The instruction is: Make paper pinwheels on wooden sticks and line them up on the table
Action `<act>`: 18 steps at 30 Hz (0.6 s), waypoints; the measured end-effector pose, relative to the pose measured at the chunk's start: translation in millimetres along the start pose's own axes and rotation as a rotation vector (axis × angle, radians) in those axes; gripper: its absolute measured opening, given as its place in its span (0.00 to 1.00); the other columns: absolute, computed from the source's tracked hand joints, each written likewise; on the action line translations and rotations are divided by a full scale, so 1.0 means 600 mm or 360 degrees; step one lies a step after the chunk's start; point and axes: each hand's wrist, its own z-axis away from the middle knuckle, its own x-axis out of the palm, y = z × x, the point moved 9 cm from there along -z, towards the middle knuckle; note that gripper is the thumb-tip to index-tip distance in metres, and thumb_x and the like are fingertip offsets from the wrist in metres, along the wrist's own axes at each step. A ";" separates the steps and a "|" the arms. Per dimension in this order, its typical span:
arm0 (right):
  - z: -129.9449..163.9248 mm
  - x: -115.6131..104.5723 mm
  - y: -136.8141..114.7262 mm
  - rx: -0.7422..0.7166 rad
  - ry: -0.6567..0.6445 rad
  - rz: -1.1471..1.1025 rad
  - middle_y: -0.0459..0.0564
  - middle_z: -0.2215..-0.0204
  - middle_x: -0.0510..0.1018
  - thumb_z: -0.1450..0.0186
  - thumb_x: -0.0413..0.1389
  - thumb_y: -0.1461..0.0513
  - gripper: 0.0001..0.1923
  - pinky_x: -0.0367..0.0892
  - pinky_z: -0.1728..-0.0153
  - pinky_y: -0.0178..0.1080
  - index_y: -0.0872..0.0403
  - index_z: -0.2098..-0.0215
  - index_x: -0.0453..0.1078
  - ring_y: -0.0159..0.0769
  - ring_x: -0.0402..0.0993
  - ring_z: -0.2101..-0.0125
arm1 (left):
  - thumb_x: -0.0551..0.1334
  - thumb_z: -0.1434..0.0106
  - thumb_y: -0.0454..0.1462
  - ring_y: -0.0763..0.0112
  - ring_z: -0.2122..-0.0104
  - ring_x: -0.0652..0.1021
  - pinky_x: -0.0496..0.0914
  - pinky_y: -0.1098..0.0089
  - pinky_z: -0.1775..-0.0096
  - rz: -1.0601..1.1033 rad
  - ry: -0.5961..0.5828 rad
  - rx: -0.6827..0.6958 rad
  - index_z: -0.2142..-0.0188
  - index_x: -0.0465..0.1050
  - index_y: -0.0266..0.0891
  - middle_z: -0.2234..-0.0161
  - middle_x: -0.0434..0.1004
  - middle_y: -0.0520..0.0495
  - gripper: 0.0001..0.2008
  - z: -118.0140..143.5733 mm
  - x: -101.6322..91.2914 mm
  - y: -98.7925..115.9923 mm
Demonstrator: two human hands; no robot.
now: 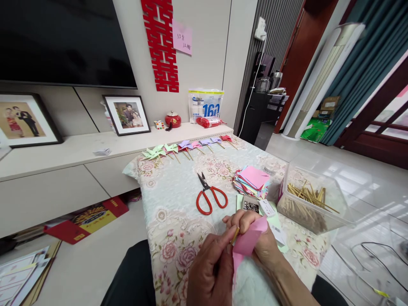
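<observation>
Close to me over the table, my left hand [212, 265] pinches a short wooden stick [235, 235] between thumb and fingers. My right hand [259, 238] is closed on a pink paper pinwheel [248, 242], its folded paper curling over the fingers. Stick and paper meet between the two hands; the exact join is hidden. Just beyond lies an opened small box of metal pins [250, 205]. Red-handled scissors [208, 193] rest with blades parted to the left of it. A stack of coloured paper squares [251, 180] sits behind the box.
Several finished paper pinwheels [185, 145] lie in a row along the table's far edge. At the right stands a clear plastic bin [315, 208] holding wooden sticks [307, 195]. A white cabinet [76, 155] with framed photos borders the flowered tablecloth [178, 238].
</observation>
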 end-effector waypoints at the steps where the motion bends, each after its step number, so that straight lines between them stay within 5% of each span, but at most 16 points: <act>1: 0.000 0.000 0.000 0.0003 0.0001 0.0005 0.43 0.73 0.79 0.43 0.69 0.63 0.05 0.67 0.48 0.44 0.48 0.74 0.79 0.35 0.76 0.68 | 0.57 0.30 0.37 0.72 0.67 0.78 0.71 0.74 0.64 0.0002 0.0007 0.0018 0.48 0.77 0.52 0.65 0.78 0.50 0.15 0.000 -0.001 0.001; 18: -0.001 0.002 -0.005 -0.0003 0.0011 0.0043 0.43 0.74 0.79 0.45 0.70 0.63 0.06 0.67 0.48 0.44 0.48 0.74 0.79 0.34 0.75 0.69 | 0.57 0.31 0.37 0.68 0.62 0.78 0.72 0.74 0.64 -0.0034 0.0040 0.0029 0.49 0.77 0.51 0.63 0.80 0.49 0.14 0.001 -0.001 -0.001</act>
